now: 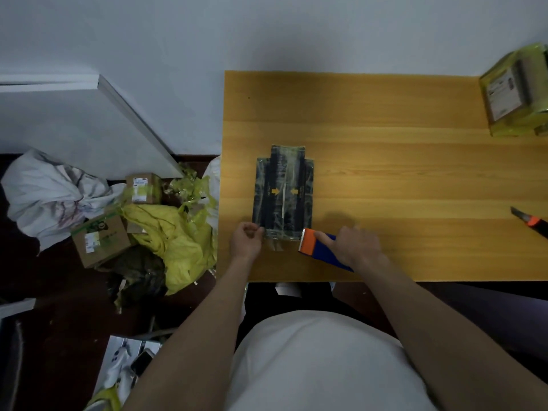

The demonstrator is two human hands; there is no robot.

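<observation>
Lying flat on the desk (400,161), the dark taped package (283,191) stretches away from both hands. The left hand (246,241) pinches its near left corner, fingers (257,231) curled onto the edge. The right hand (354,247) grips a tape dispenser (318,247) — index finger stretched along its top — with the toothed orange end at the package's near right corner. Well off to the right of those fingers lies a utility knife (530,222).

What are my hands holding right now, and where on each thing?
The left hand pinches the dark package at its near left corner; the right hand grips the tape cutter by its blue handle.
</observation>
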